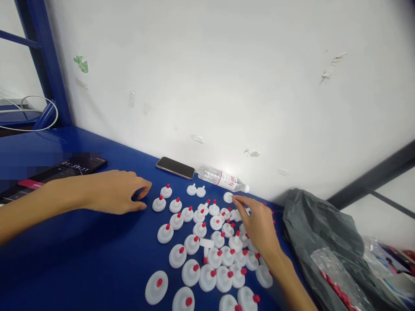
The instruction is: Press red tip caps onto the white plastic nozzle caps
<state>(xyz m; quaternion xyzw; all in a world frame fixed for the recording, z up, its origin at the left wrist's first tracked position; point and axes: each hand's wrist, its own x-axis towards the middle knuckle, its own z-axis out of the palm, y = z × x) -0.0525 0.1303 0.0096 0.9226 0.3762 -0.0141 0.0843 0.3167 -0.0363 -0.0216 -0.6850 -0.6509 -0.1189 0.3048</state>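
The right hand [259,224] reaches just short of the bottle [222,178], its thumb and forefinger brought together at the edge of a plain white disc [228,197]. Whether they grip it or only touch it, I cannot tell. The fingertip approach at the rim probably suits something so low and thin.

The left hand [119,192] is empty, fingers loosely curled and thumb apart, to the left of the bottle and nearer the person. Beside it sit the first red-tipped discs [158,204]; more spread out on the near side of the bottle, mostly broad side down with stems up, which likely keeps them steady. One tipped disc [206,243] shows its edge, with its red tip toward the person. Two discs with bare white stems [196,190] lie just on the near side of the bottle. All look like smooth, slightly translucent plastic.

The clear, ribbed bottle lies on its side by the wall [227,86], perhaps out of the way. Left of it are a flat black phone [175,167] and, farther off, a lit timer screen [81,164]; right of it, a crinkled grey bag [311,233]. The bench [97,263] is glossy blue.
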